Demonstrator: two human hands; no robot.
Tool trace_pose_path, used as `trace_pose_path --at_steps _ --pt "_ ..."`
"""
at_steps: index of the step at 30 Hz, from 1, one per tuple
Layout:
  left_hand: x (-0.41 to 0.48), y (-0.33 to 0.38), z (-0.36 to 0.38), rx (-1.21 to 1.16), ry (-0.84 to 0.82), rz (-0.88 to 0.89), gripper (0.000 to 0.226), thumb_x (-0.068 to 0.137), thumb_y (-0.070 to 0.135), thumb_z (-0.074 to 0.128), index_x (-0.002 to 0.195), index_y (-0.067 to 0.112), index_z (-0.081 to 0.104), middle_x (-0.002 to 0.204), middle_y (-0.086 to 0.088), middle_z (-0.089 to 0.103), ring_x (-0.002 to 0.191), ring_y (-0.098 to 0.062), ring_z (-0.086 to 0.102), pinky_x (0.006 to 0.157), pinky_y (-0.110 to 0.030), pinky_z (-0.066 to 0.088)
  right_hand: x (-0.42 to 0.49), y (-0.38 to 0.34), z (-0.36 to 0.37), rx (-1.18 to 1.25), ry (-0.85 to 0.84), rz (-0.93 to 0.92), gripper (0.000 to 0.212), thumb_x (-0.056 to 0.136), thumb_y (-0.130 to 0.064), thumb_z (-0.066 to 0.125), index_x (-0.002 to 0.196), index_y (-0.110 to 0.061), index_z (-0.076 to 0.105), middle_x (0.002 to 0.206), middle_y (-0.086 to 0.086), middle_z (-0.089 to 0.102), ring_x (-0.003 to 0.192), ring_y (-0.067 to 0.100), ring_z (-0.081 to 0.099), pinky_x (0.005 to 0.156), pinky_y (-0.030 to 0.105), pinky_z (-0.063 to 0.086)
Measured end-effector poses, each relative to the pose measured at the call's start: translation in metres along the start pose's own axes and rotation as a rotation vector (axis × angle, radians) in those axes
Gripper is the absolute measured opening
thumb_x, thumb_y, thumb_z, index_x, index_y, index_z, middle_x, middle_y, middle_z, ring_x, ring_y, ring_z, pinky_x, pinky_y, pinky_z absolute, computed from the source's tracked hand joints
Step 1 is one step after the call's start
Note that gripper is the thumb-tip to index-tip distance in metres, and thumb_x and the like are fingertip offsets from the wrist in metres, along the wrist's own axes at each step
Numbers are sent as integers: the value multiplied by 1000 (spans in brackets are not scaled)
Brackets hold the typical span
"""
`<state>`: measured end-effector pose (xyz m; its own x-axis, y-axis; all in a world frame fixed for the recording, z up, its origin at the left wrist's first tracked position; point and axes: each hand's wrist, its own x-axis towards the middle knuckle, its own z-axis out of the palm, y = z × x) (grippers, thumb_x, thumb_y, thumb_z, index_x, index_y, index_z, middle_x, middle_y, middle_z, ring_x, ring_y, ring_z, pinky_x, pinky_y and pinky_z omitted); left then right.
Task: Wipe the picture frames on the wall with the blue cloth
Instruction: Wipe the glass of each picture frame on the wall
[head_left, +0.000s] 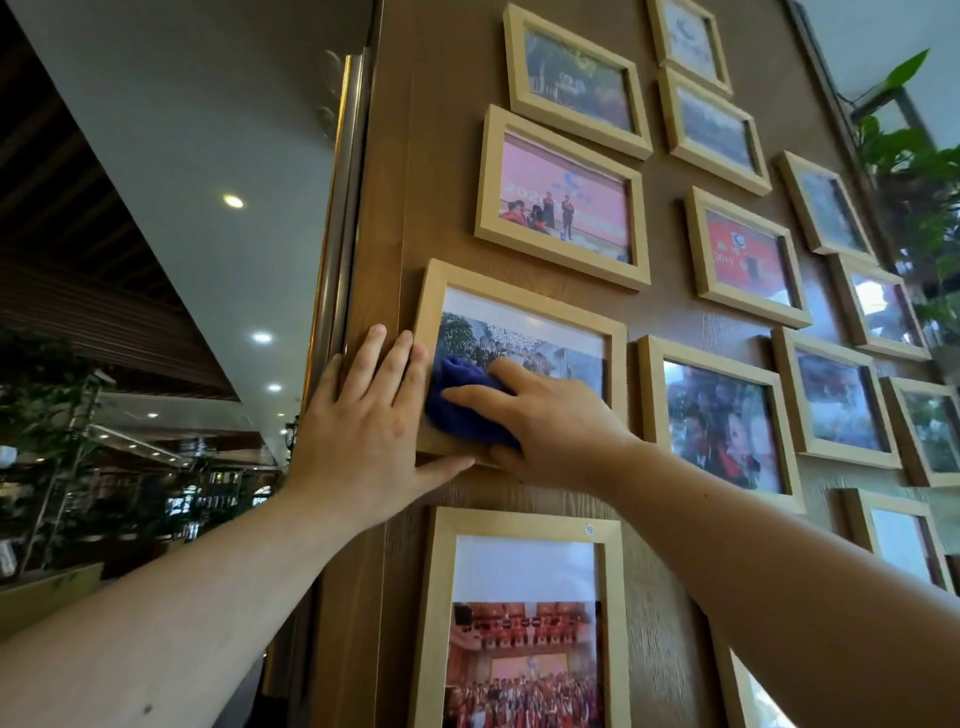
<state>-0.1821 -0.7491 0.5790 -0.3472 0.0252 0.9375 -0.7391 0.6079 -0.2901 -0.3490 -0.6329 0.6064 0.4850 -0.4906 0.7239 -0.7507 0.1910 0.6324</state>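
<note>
Several light wooden picture frames hang on a brown wood-panelled wall (415, 156). My right hand (550, 421) presses a bunched blue cloth (462, 405) against the lower left of the glass of one landscape frame (524, 306). My left hand (369, 421) lies flat against that frame's left edge, fingers spread upward and thumb under the bottom rail. It holds nothing itself. The cloth is partly hidden under my right fingers.
A tall portrait frame (524, 525) hangs directly below, a pink-photo frame (561, 202) above, and another frame (722, 358) to the right. The wall's left corner has a metal trim (343, 208). Green plants (919, 171) hang at the far right. A dim hall lies to the left.
</note>
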Motion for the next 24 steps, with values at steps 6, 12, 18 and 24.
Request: trace_pose_path --at_steps 6,12,18,24 --pt "-1 1 -1 6 -7 -6 108 71 85 19 147 9 12 157 -12 20 146 -28 3 113 -54 24 -28 27 -1 -55 -97 -8 59 81 -44 49 137 -36 31 115 5 48 76 12 43 54 25 40" --pt "-1 1 -2 -9 -25 -9 109 71 85 18 148 9 8 158 -11 16 146 -27 -1 115 -53 21 -82 63 -1 -169 -208 111 61 80 -42 55 135 -35 30 110 3 50 77 17 55 53 25 41" --pt "-1 0 -3 -20 -31 0 108 71 86 19 148 10 10 158 -13 16 146 -28 0 116 -56 13 -94 60 -5 -234 -276 196 62 83 -36 56 137 -32 26 114 4 48 83 21 58 52 28 47" --pt "4 1 -8 -62 68 147 102 77 81 22 146 7 19 157 -15 18 146 -29 8 115 -59 13 -80 56 -21 -229 -103 281 58 81 -32 56 134 -25 34 109 7 51 72 23 56 49 29 39"
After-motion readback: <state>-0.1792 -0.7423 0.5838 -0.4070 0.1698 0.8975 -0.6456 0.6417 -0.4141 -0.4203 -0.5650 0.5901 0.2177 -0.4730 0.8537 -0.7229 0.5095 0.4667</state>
